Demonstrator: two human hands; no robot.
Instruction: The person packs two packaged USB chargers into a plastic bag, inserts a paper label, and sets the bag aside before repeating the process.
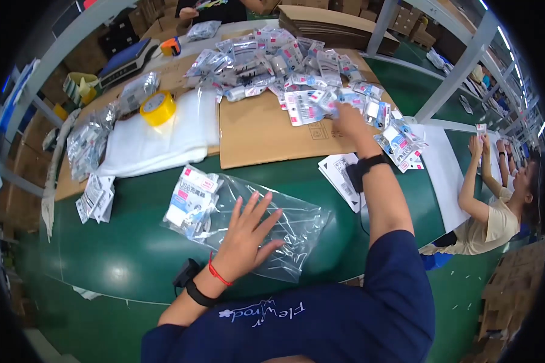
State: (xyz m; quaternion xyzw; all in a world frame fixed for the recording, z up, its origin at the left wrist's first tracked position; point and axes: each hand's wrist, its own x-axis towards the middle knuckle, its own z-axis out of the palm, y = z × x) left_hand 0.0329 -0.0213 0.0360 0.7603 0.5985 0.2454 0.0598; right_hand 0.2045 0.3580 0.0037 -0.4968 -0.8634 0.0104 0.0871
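My left hand (248, 233) lies flat with fingers spread on a clear plastic bag (297, 236) on the green table. Inside the bag's left end sit small white-and-blue packets (191, 202), which look like packaged chargers. My right hand (352, 126) reaches out to the near edge of a heap of similar packets (269, 60). Its fingers are closed at a charger packet (324, 100) there; the fingertips are partly hidden. Beneath the heap is a flat brown cardboard sheet (254, 139).
Yellow tape (157, 108) rests on white plastic sheets (163, 142). Filled bags (91, 139) lie at the left, near loose cards (95, 198). Printed cards (340, 181) lie by my right forearm. A person (496, 206) works at the right; another (215, 12) is across the table.
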